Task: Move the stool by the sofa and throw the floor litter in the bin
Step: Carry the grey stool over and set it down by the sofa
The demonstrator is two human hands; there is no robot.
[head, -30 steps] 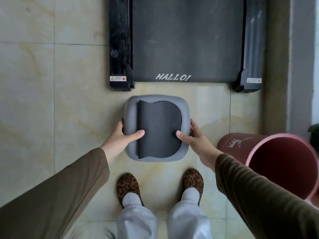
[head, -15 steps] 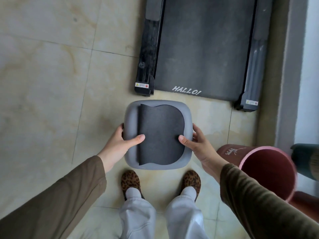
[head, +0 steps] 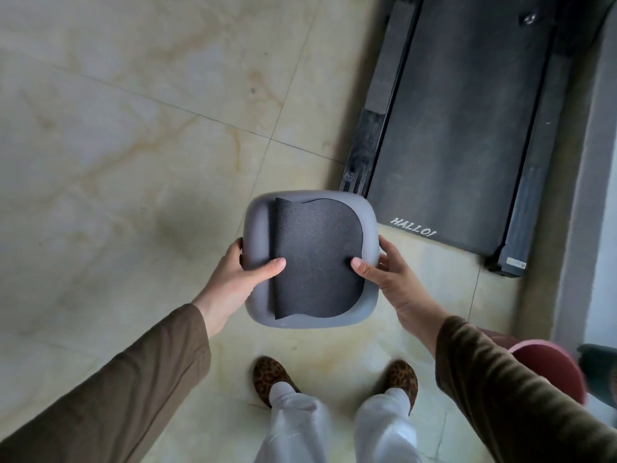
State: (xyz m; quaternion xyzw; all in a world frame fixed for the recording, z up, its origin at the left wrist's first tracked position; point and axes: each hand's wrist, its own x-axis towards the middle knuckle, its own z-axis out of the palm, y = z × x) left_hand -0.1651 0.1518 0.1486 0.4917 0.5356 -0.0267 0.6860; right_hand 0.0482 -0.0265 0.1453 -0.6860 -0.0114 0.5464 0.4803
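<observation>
A grey stool (head: 260,235) with a dark textured seat pad is seen from above, held in front of me above the tiled floor. My left hand (head: 238,279) grips its left edge, thumb lying on the pad. On the right edge my right hand (head: 384,275) grips it the same way. The reddish-pink bin (head: 551,372) stands at the lower right, mostly hidden behind my right sleeve. No sofa or litter shows in this view.
A black treadmill (head: 460,128) marked "HALLO!" lies on the floor at the upper right, next to a grey wall strip. Beige marble tiles (head: 133,162) stretch to the left. My leopard-print slippers (head: 268,379) are below the stool.
The stool has risen and appears larger, still gripped by both hands. The view has swung left, so the treadmill and bin have slid to the right edge.
</observation>
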